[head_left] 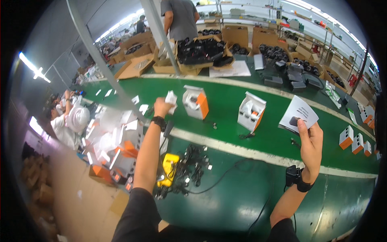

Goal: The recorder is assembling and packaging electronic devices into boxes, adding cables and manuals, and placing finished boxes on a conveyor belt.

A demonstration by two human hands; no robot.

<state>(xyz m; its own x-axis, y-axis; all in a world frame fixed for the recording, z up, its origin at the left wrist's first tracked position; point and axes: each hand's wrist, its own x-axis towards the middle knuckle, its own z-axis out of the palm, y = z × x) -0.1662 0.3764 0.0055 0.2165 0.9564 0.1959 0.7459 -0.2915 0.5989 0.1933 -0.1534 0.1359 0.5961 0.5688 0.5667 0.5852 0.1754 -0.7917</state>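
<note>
My right hand (311, 143) pinches a white folded instruction leaflet (300, 109) between thumb and fingers, raised over the green conveyor belt. It has printed text and a dark picture on its front. Over the belt's left part, my left hand (162, 107) grips a small crumpled white packet (171, 100); its exact kind is unclear. Just right of that hand stands an open white and orange box (202, 106) with white material inside. A second open box (258, 120), also white and orange, stands between my hands. Short black cables (246, 136) lie on the belt near the boxes.
A yellow tool-like object (168, 169) and a pile of black cables (195, 163) lie on the near table. Cartons of black parts (201, 51) line the far side. Closed boxes (346, 137) stand at right. A metal post (100, 60) rises at left; co-workers are beyond.
</note>
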